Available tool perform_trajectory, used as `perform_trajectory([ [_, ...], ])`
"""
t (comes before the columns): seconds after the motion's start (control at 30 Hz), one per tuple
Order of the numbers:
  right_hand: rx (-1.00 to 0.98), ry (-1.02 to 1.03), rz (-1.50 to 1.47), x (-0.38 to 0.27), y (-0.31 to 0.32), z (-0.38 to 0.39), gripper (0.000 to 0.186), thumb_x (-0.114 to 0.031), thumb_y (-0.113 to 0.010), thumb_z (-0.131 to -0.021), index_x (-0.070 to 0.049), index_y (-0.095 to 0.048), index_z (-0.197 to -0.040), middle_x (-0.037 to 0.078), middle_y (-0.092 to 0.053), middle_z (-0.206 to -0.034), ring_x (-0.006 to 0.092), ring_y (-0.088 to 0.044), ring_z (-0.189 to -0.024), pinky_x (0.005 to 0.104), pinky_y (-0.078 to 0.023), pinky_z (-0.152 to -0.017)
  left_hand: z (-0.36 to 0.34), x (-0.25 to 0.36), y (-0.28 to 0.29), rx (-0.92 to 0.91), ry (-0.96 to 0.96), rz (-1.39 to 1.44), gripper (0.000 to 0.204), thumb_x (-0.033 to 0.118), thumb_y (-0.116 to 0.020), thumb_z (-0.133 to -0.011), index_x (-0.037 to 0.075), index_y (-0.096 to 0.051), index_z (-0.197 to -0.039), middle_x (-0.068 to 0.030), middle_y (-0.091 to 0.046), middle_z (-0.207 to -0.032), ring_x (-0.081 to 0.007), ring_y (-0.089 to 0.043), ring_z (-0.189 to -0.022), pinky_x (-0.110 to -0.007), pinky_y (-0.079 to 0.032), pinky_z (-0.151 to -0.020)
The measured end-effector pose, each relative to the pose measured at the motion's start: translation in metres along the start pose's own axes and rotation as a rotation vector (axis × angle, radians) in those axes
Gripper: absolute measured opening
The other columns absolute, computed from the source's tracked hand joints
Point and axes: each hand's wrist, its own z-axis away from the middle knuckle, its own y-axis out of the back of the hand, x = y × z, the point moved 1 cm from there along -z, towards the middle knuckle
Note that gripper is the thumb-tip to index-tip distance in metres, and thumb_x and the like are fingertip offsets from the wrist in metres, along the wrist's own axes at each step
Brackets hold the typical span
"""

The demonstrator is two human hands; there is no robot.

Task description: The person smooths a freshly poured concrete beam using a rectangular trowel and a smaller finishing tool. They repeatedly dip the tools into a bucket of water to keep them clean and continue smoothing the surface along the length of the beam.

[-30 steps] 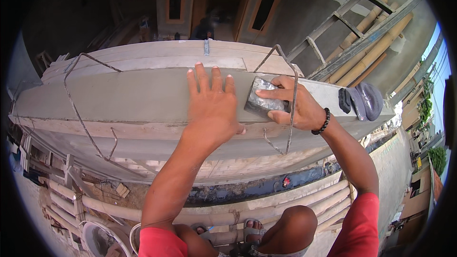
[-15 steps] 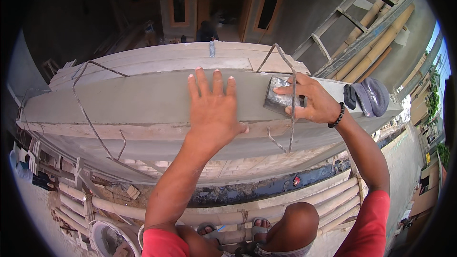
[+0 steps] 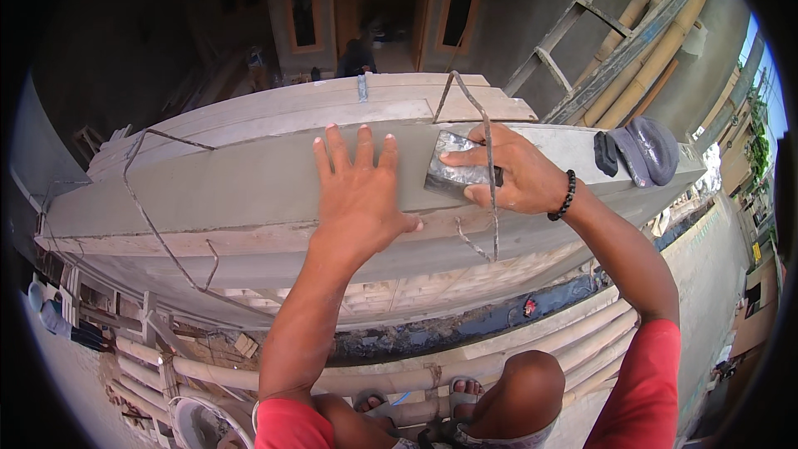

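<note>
One flat, wide-fingered left hand (image 3: 357,199), right hand (image 3: 525,173) around grey block (image 3: 451,175) nearer than before

On my feed, the dark rectangular hand-sized block (image 3: 445,177) has a shiny, mottled silver top that I'd call metallic, though I can't confirm the material. The long grey cement ledge (image 3: 241,183) looks matt and mostly smooth. I see rough, dull metal in the bent brown-grey rod (image 3: 495,229), and dry, matt wood in the pale long boards (image 3: 407,88). The yellowish round bamboo poles (image 3: 652,62) look smooth; the black beaded bracelet (image 3: 568,196) is glossy, the red sleeve (image 3: 644,382) soft matt cloth.
</note>
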Motion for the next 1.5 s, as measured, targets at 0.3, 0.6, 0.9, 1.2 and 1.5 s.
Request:
perform_trajectory([
  [0.3,0.168,-0.348,0.083,0.036,0.006,0.007,0.045,-0.03,-0.068,-0.077,-0.013,-0.072,-0.119,0.019,-0.057,-0.092,0.0323,-0.056,-0.092,0.0396,-0.047,-0.085,0.004,0.001,-0.003,0.035,-0.129,-0.013,0.094,0.033,-0.087,-0.066,0.003,-0.044,-0.144,-0.025,-0.033,-0.152,-0.0524,-0.016,-0.144,-0.06,-0.009,-0.119],
  [0.6,0.009,-0.496,0.036,0.047,0.038,0.037,0.05,-0.026,-0.07,-0.073,-0.012,-0.071,-0.121,0.019,-0.057,-0.105,0.0323,-0.056,-0.099,0.0375,-0.046,-0.09,0.013,0.017,0.005,-0.011,-0.287,0.008,0.08,0.019,-0.082,-0.074,0.006,-0.045,-0.144,-0.0206,-0.032,-0.154,-0.0488,-0.018,-0.145,-0.057,-0.014,-0.12],
  [0.9,0.049,-0.26,0.042,0.033,0.006,0.005,0.048,-0.029,-0.072,-0.077,-0.017,-0.07,-0.123,0.019,-0.057,-0.102,0.0343,-0.055,-0.1,0.0404,-0.046,-0.091,0.014,0.028,-0.005,-0.031,-0.317,-0.029,0.07,0.016,-0.08,-0.076,0.002,-0.05,-0.138,-0.0182,-0.038,-0.151,-0.046,-0.021,-0.144,-0.056,-0.017,-0.119],
  [1.2,0.036,-0.271,0.027,0.023,0.007,0.019,0.047,-0.029,-0.069,-0.077,-0.016,-0.07,-0.123,0.02,-0.056,-0.094,0.035,-0.056,-0.096,0.0416,-0.047,-0.088,0.013,0.028,-0.014,0.006,-0.361,0.0,0.066,0.017,-0.078,-0.077,0.001,-0.051,-0.136,-0.0176,-0.04,-0.149,-0.0454,-0.023,-0.144,-0.056,-0.018,-0.119],
  [1.5,0.095,-0.386,0.095,0.05,0.028,0.03,0.048,-0.027,-0.07,-0.074,-0.012,-0.071,-0.12,0.021,-0.058,-0.094,0.035,-0.057,-0.09,0.0414,-0.048,-0.087,0.007,0.034,-0.02,0.065,-0.412,0.02,0.065,0.02,-0.078,-0.079,0.001,-0.051,-0.135,-0.017,-0.043,-0.146,-0.0459,-0.024,-0.143,-0.058,-0.017,-0.119],
])
